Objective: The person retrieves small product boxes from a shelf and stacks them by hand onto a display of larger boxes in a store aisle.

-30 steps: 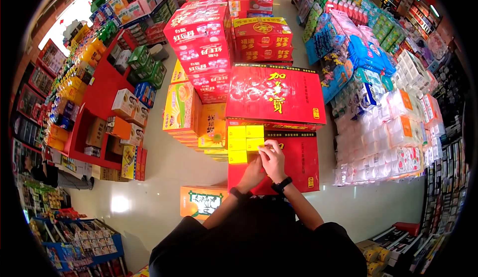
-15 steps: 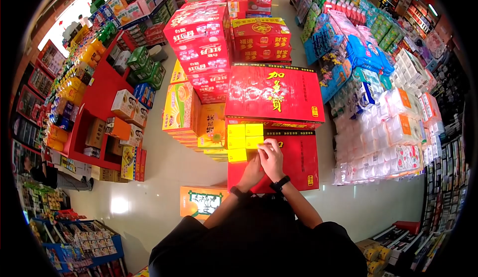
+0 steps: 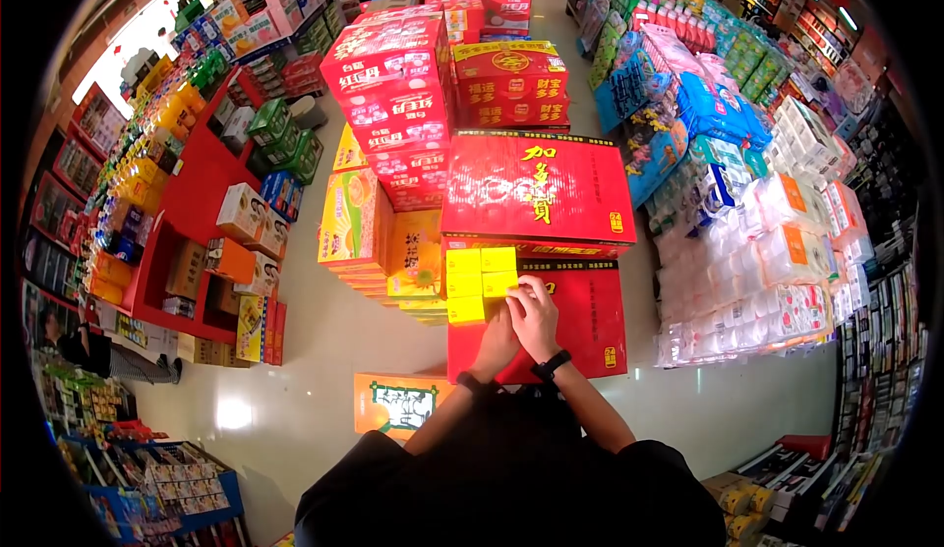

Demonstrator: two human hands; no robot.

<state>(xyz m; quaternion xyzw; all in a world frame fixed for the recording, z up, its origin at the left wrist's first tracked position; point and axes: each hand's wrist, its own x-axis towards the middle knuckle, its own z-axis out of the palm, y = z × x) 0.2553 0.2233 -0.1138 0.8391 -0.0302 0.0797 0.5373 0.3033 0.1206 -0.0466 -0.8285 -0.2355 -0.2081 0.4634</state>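
Several small yellow boxes point(image 3: 464, 285) lie in two columns on the lower red carton point(image 3: 595, 321), against the front of a taller red carton point(image 3: 536, 188). My right hand point(image 3: 534, 316) is at the right column's lower edge, its thumb and fingers bent together by a yellow box; what they pinch is too small to make out. My left hand point(image 3: 499, 343) is beside it, just below the boxes, its fingertips partly hidden behind the right hand. Both wrists wear dark bands.
Stacked pink-and-red cartons point(image 3: 388, 65) and yellow boxes point(image 3: 354, 218) stand ahead on the left. An orange box point(image 3: 372, 404) is on the floor. Wrapped paper packs point(image 3: 747, 282) are piled at right, a red shelf point(image 3: 197, 188) at left. Another person point(image 3: 93, 350) is at far left.
The view has shifted slightly. Both hands stay close together by the yellow boxes, with the right fingers moving only a little; the boxes keep the same arrangement.
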